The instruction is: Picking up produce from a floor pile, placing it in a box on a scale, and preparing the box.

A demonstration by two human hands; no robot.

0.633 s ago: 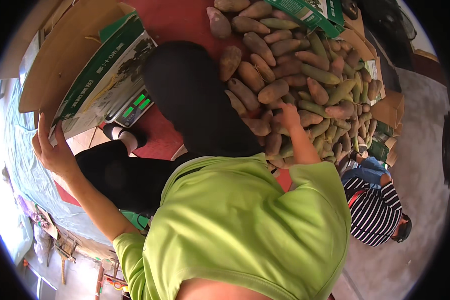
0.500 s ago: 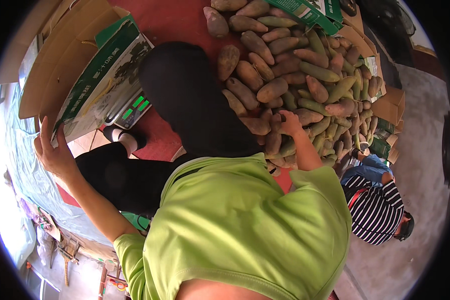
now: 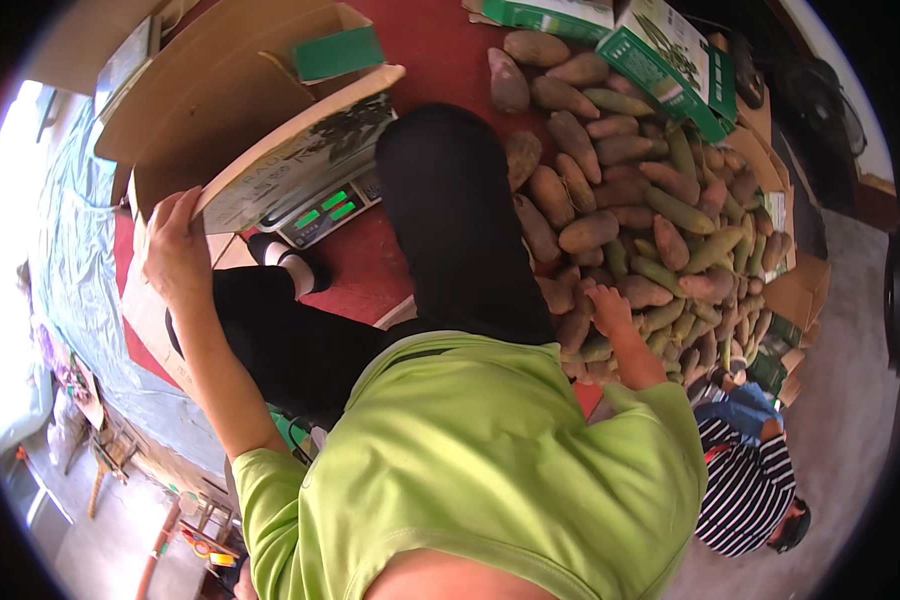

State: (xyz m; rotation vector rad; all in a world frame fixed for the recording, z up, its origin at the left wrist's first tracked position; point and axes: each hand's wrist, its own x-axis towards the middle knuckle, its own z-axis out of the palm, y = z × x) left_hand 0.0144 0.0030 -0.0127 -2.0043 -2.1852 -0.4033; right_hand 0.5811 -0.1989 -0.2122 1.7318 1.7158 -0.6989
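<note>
At the left my left hand [image 3: 178, 250] grips the near edge of an open cardboard box [image 3: 295, 170], its fingers bent over the rim. The box has a printed outer panel, bare brown inside walls and a green flap [image 3: 338, 52]. Under its right side shows a weighing scale [image 3: 322, 212] with lit green displays. My right hand [image 3: 610, 312] reaches into a big heap of long reddish-brown and green produce [image 3: 670, 220]. Its fingers curl over a reddish-brown tuber-like piece [image 3: 576, 325] at the near edge; the fingertips are partly hidden.
Green-and-white cartons [image 3: 660, 60] lie behind the heap, with brown cardboard [image 3: 798, 290] to its right. A person in a striped shirt [image 3: 745, 490] is at the lower right. Clear plastic sheeting [image 3: 80, 270] hangs on the left. My knee [image 3: 445, 200] stands between box and heap.
My left hand has gone from spread fingers to a tighter hold on the box edge, and the box has tilted. My right hand stays at the same tubers. The whole view has shifted.
</note>
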